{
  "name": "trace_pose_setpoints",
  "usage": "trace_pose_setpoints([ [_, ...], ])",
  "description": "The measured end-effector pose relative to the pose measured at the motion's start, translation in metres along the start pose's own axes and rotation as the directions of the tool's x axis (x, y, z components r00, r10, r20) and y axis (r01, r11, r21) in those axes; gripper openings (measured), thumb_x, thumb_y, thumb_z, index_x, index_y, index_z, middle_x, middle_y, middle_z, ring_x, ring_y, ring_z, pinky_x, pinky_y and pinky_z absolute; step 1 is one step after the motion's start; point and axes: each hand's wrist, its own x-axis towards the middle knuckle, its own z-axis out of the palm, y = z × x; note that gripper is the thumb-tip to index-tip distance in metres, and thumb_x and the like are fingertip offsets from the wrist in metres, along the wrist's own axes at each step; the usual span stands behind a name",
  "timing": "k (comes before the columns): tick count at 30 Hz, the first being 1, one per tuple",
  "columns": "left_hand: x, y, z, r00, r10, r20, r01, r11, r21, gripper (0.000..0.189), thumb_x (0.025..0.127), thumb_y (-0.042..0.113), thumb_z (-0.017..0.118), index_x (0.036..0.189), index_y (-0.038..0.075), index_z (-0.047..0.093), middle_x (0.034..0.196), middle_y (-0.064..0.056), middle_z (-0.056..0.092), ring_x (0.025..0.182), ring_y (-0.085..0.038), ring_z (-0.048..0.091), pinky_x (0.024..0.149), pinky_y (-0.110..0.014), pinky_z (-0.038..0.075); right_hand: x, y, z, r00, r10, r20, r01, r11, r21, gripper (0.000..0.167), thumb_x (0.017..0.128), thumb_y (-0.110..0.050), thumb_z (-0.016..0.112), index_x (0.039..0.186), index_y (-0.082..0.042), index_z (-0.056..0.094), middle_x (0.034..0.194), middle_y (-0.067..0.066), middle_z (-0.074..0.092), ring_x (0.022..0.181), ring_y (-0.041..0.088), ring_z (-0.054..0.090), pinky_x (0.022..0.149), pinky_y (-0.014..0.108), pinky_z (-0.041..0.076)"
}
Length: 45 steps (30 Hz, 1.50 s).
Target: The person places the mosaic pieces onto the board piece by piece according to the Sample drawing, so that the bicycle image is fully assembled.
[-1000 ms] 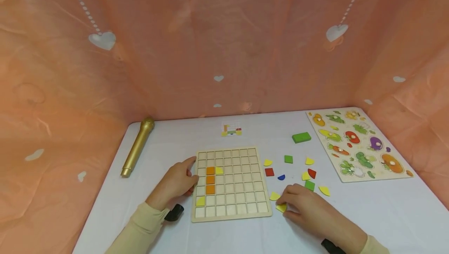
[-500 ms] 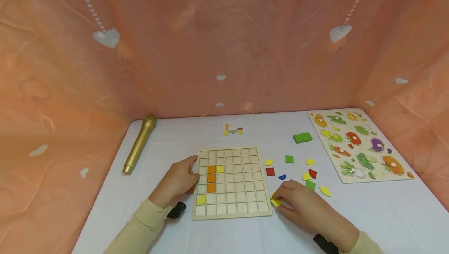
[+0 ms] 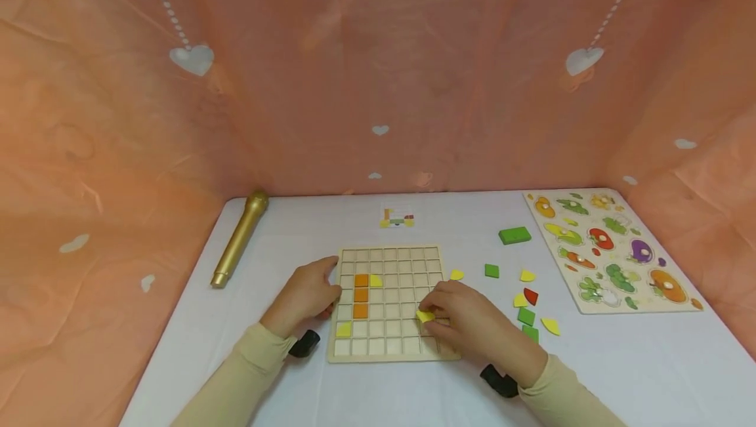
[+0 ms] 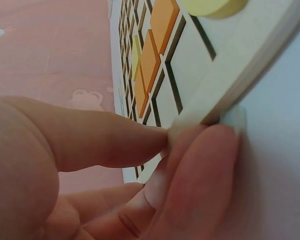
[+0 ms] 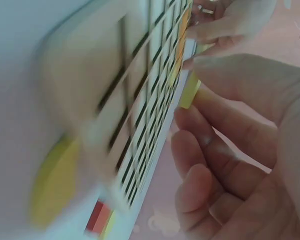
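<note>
A pale wooden grid board (image 3: pixel 384 347) lies on the table. My left hand (image 3: pixel 304 296) pinches its left edge, the thumb on the rim and a finger underneath in the left wrist view. My right hand (image 3: pixel 463 319) pinches a yellow quarter-circle tile (image 3: pixel 424 316) between thumb and fingers, over the right part of the grid. In the right wrist view that yellow tile is held above the board surface. Three orange square tiles (image 3: pixel 361 295) fill a column in the grid. One yellow tile (image 3: pixel 376 281) sits beside the top orange one, another yellow tile (image 3: pixel 344 329) lower left.
Loose yellow (image 3: pixel 550 326), green (image 3: pixel 525 315) and red (image 3: pixel 531 296) tiles lie right of the board. Behind stand a small pattern card (image 3: pixel 397 217) and a green block (image 3: pixel 514 235). A vegetable puzzle board (image 3: pixel 608 309) lies at right, a gold microphone (image 3: pixel 239 240) at left.
My right hand has picked the yellow tile off the table beside the board and carried it left over the grid. My left hand stays at the board's left edge. The head view has shifted slightly.
</note>
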Motion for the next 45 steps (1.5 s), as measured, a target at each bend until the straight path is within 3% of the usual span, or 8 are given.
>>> trace_pose_setpoints([
  [7,0.01,0.006,-0.001,1.0,0.021,0.002,-0.021,1.0,0.009,0.073,0.096,0.007,0.065,0.165,0.006,0.042,0.084,-0.01,0.067,0.055,-0.02,0.061,0.053,-0.028,0.051,0.034,-0.024,0.016,1.0,0.02,-0.014,-0.019,0.999,0.032,0.017,0.093,-0.025,0.085,0.106,-0.014,0.081,0.098,-0.007,0.07,0.095,0.009,0.06,0.086,0.032,0.057],
  [15,0.02,0.012,-0.004,0.998,0.056,0.015,-0.056,0.998,0.037,0.075,0.095,0.008,0.064,0.166,0.007,0.042,0.073,-0.008,0.067,0.055,-0.018,0.062,0.055,-0.027,0.054,0.062,-0.05,0.034,0.998,-0.009,-0.068,0.012,0.999,0.05,0.016,0.09,-0.019,0.085,0.102,-0.009,0.081,0.093,-0.002,0.071,0.087,0.011,0.06,0.078,0.029,0.055],
  [22,0.02,0.013,-0.003,0.998,0.047,0.03,-0.048,0.998,0.031,0.073,0.095,0.008,0.064,0.166,0.008,0.042,0.083,-0.009,0.068,0.059,-0.017,0.063,0.057,-0.027,0.054,0.065,-0.061,0.046,0.997,0.032,-0.064,-0.029,0.998,0.047,0.014,0.088,-0.017,0.087,0.098,-0.008,0.082,0.079,-0.006,0.061,0.075,0.008,0.05,0.068,0.021,0.047],
  [34,0.021,0.009,-0.001,0.999,0.028,0.028,-0.029,0.999,0.04,0.072,0.096,0.01,0.067,0.165,0.007,0.043,0.093,-0.01,0.068,0.06,-0.018,0.063,0.057,-0.027,0.053,0.064,-0.064,0.057,0.994,0.031,-0.104,-0.032,0.999,-0.008,0.004,0.083,-0.01,0.081,0.084,-0.009,0.077,0.072,-0.006,0.056,0.068,0.008,0.047,0.062,0.021,0.041],
  [45,0.018,0.003,-0.004,0.999,0.012,0.03,-0.012,1.0,-0.002,0.073,0.096,0.006,0.064,0.165,0.008,0.043,0.085,-0.01,0.068,0.059,-0.018,0.064,0.057,-0.027,0.056,0.068,-0.067,0.061,0.997,0.019,-0.078,-0.017,1.0,0.024,0.015,0.08,-0.004,0.075,0.092,-0.009,0.081,0.082,-0.001,0.07,0.078,0.012,0.061,0.074,0.025,0.054],
])
